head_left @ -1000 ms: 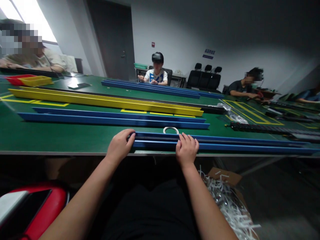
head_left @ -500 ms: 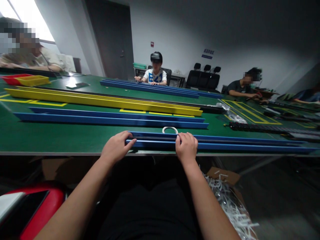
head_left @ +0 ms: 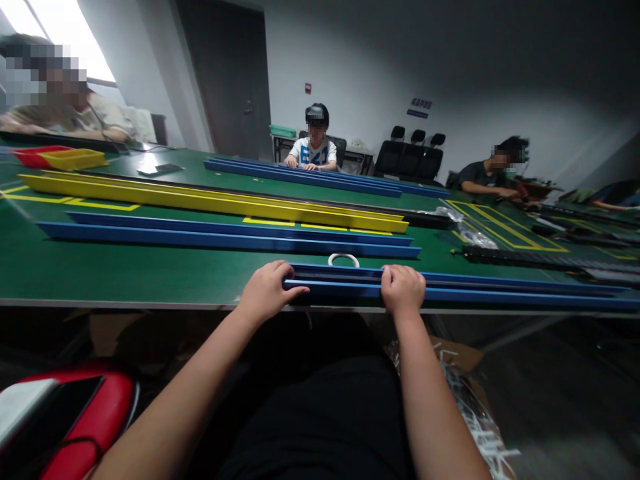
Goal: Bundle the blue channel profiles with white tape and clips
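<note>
A long blue channel rail (head_left: 500,288) lies along the near edge of the green table (head_left: 125,270). My left hand (head_left: 267,292) grips the rail's left end, fingers curled over its top. My right hand (head_left: 403,289) clasps the same rail a little further right, knuckles up. A small white ring (head_left: 343,257) lies on the table just behind the rail, between my hands.
Further back lie another blue rail (head_left: 225,237), a yellow rail (head_left: 215,200) and more blue rails (head_left: 310,177). Black chain tracks (head_left: 530,259) sit at the right. Three people sit around the table. A box of white scraps (head_left: 473,413) stands below right, a red object (head_left: 65,413) below left.
Both hands slid to the right along the near blue rail, and my right hand closed more tightly over it. The view shifted slightly.
</note>
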The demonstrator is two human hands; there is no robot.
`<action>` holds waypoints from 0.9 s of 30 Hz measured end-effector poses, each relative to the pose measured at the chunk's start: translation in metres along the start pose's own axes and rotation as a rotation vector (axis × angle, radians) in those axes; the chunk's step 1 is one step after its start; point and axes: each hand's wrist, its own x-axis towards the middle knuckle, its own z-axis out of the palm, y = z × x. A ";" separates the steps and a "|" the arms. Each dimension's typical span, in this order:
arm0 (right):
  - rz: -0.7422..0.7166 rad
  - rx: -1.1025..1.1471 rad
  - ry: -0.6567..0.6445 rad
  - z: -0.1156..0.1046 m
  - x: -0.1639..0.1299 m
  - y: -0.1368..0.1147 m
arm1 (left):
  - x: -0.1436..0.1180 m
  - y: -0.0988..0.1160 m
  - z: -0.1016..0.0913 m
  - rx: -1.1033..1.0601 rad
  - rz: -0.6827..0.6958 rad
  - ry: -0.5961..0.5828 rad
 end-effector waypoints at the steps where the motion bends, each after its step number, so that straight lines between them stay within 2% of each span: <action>1: 0.005 0.000 -0.001 0.000 0.001 0.008 | 0.003 0.005 0.004 -0.006 0.006 0.002; 5: 0.038 0.001 -0.022 0.003 0.003 0.032 | 0.012 0.016 0.016 -0.008 0.037 -0.019; 8: 0.089 0.002 -0.022 0.006 0.003 0.033 | 0.012 0.017 0.019 -0.001 0.037 -0.035; 12: 0.189 0.030 0.045 0.006 -0.001 0.002 | 0.007 0.017 0.017 0.000 0.030 -0.038; 15: 0.089 0.113 0.051 0.008 -0.008 -0.033 | 0.001 0.019 0.016 0.045 -0.013 0.001; 18: 0.002 0.143 0.053 0.013 -0.016 -0.056 | -0.007 0.020 0.017 0.116 -0.128 0.095; 21: 0.011 0.137 0.067 0.016 -0.019 -0.061 | -0.010 0.020 0.019 0.155 -0.171 0.114; 27: 0.005 0.128 0.063 0.016 -0.018 -0.057 | -0.006 0.020 0.021 0.155 -0.093 0.054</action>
